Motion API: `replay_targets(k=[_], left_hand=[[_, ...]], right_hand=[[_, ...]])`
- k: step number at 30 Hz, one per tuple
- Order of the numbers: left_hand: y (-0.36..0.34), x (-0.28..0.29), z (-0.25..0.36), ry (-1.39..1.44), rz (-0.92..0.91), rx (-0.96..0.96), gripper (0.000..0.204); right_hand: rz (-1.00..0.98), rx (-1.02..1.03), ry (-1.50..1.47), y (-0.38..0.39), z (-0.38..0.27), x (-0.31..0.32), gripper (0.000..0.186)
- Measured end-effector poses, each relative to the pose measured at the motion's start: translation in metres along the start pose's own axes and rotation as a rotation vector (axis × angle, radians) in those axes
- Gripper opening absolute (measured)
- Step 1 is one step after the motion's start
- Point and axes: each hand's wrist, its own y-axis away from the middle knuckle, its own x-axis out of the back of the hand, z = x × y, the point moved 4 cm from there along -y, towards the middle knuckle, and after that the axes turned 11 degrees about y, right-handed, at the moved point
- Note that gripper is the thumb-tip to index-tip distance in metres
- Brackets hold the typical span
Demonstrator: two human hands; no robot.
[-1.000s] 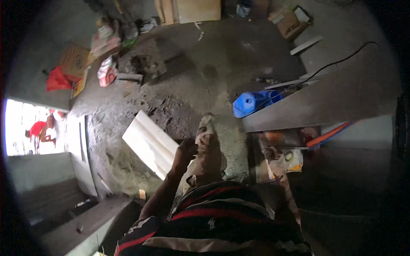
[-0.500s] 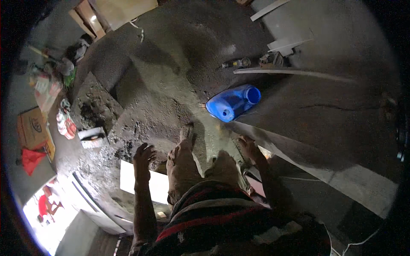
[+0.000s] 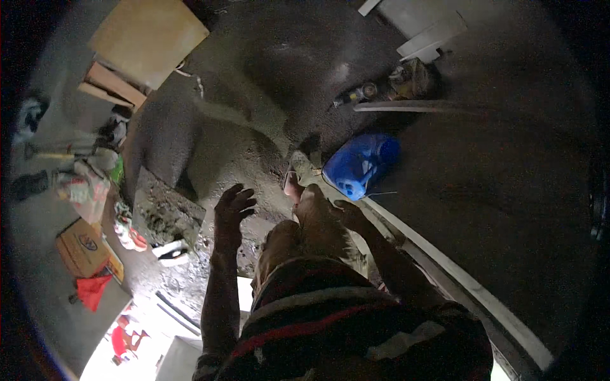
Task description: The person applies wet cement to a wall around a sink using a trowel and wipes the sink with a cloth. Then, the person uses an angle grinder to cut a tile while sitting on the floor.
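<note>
My left hand (image 3: 234,208) hangs in the air in front of my left thigh, its fingers loosely spread and nothing in them. On the other side, my right hand (image 3: 351,217) is beside my right thigh, dim but with its fingers stretched out and holding nothing. Just beyond it on the floor is a blue plastic jug (image 3: 356,166), lying on its side; neither hand touches it. Between my hands a sandalled foot (image 3: 293,181) is planted on the dusty floor.
At the left are a mortar-smeared board (image 3: 159,206), a cardboard box (image 3: 82,247), a red cloth (image 3: 93,292) and bags. A wooden panel (image 3: 149,41) stands far left. Ahead right lie a power tool (image 3: 356,95) and a pale strip (image 3: 406,106). A person in red (image 3: 121,340) shows outside the bright opening.
My view has shifted and turned as I step forward. The jug now sits nearer my right hand and looks darker. Both hands remain empty, and the left one is farther forward.
</note>
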Motion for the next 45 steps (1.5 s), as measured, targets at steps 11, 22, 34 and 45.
replay_targets(k=[11,22,34,45], left_hand=[[-0.232,-0.095,-0.032,-0.017,-0.250,0.465,0.051],[-0.467,-0.207,-0.067,-0.409,-0.382,0.535,0.045],[-0.600,-0.200,-0.140,-0.986,-0.825,0.798,0.047],[-0.617,-0.199,-0.124,-1.054,-0.824,0.800,0.050]], right_hand=[[-0.001,-0.256,-0.959,-0.158,0.059,0.072,0.039],[0.791,-0.328,-0.690,-0.360,0.181,0.107,0.036],[0.902,-0.654,-0.347,-0.694,0.283,0.182,0.036],[0.870,-0.814,-0.269,-0.709,0.279,0.200,0.038]])
